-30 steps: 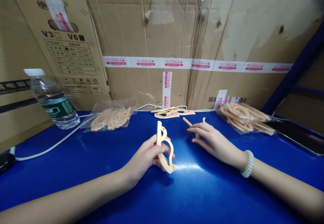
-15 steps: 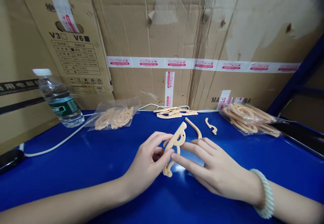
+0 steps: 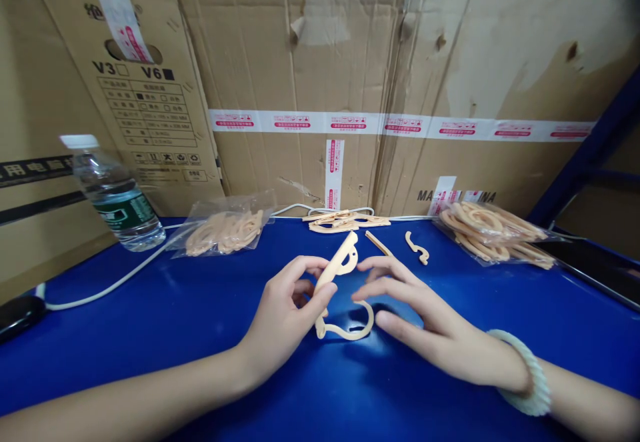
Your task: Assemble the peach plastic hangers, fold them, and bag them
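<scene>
My left hand (image 3: 287, 312) pinches a beige plastic folding clothes hanger (image 3: 334, 272) between thumb and fingers, its slanted arm pointing up and away. From its lower end a curved hook (image 3: 367, 327) sticks out to the right, above the blue table (image 3: 280, 409). My right hand (image 3: 430, 315) is open just right of the hanger, fingers bent and apart; its fingertips are close to the hook, and I cannot tell whether they touch it. Beyond that hand lies a loose beige arm piece (image 3: 379, 243), partly hidden by the fingers. Farther right is a small loose hook (image 3: 417, 249).
Several beige parts (image 3: 345, 222) lie at the back by a white cable (image 3: 115, 290). Clear bags of parts stand left (image 3: 225, 232) and right (image 3: 493, 232). A water bottle (image 3: 123, 205) is at the left, a dark flat device (image 3: 595, 272) at the right. Cardboard (image 3: 300, 49) walls the back.
The hanger's hook has swung out to the right, away from the arm. My right hand has drawn back slightly, its fingers parting from the hanger. My left hand keeps its grip.
</scene>
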`<state>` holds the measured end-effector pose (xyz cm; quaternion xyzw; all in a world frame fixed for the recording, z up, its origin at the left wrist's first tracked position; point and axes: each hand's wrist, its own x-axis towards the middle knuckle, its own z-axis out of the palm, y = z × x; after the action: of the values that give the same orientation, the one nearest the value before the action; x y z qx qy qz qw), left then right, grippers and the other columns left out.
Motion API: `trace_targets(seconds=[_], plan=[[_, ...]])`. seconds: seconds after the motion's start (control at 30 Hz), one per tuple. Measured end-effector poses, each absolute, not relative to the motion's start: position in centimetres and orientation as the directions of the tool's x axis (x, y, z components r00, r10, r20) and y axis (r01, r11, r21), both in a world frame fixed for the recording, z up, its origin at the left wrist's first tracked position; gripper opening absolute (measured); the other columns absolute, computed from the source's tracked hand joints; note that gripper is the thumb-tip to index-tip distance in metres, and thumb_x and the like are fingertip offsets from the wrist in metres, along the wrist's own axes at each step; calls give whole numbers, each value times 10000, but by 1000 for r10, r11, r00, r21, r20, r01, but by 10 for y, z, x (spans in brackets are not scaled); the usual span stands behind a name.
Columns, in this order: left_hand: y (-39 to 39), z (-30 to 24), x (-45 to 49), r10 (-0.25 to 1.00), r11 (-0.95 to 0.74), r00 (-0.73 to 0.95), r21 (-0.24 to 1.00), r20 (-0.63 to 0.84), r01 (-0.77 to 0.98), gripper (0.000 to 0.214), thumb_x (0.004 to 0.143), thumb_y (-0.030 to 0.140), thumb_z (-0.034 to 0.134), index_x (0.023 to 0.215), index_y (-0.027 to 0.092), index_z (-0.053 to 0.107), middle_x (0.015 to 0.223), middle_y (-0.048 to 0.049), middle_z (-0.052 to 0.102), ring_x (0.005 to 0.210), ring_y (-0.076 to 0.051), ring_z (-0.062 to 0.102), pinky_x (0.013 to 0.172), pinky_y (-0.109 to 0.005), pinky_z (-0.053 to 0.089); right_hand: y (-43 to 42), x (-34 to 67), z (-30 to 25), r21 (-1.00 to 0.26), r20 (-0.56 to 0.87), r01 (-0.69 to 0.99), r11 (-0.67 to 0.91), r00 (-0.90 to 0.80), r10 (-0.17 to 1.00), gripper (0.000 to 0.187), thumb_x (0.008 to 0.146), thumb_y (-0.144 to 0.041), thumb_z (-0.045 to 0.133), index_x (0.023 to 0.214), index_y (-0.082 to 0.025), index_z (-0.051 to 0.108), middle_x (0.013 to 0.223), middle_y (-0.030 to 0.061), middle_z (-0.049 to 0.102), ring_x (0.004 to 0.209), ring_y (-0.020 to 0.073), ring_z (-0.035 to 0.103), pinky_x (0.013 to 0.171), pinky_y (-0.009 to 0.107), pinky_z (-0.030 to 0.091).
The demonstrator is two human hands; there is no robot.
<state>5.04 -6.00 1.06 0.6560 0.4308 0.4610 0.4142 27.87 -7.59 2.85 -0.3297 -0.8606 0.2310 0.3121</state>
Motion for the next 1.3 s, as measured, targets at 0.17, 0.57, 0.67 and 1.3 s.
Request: trace_targets(seconds=[0.17, 0.57, 0.67, 1.3], plan=[[-63, 11, 52, 935, -293, 261, 937, 240, 189, 217, 856, 315, 670, 1048, 227, 618, 788, 26, 552, 613, -126, 603, 526, -209, 475, -70, 281, 25, -918, 237, 143, 371, -552, 799, 372, 983, -405, 492, 1328, -279, 556, 1346, 102, 573, 1294, 273, 501, 1078, 503, 409], [-51, 7, 43, 788, -615, 461, 523, 408, 590, 294, 993, 262, 421, 1245, 252, 573, 1122, -74, 645, 939, -237, 655, 776, -314, 485, -66, 275, 14, -998, -14, 60, 14, -448, 894, 411, 906, -580, 551, 1013, -190, 481, 627, -75, 474, 418, 35, 283, 380, 168, 218], [-50, 4, 41, 655, -729, 591, 188, 471, 658, 307, 1011, 268, 388, 1211, 229, 617, 981, -77, 691, 711, -209, 668, 597, -275, 445, -71, 272, 13, -994, -60, 106, -4, -526, 848, 408, 942, -581, 482, 925, -173, 498, 570, -72, 471, 412, 40, 321, 370, 152, 238], [-60, 6, 43, 464, -802, 768, -159, 441, 576, 420, 1042, 231, 242, 797, 170, 578, 466, 22, 543, 341, -157, 463, 383, -277, 206, -99, 265, 20, -71, 397, 552, 831, -749, 531, 341, 1036, -204, 324, 783, -172, 550, 577, -13, 558, 426, 102, 412, 474, 275, 285]])
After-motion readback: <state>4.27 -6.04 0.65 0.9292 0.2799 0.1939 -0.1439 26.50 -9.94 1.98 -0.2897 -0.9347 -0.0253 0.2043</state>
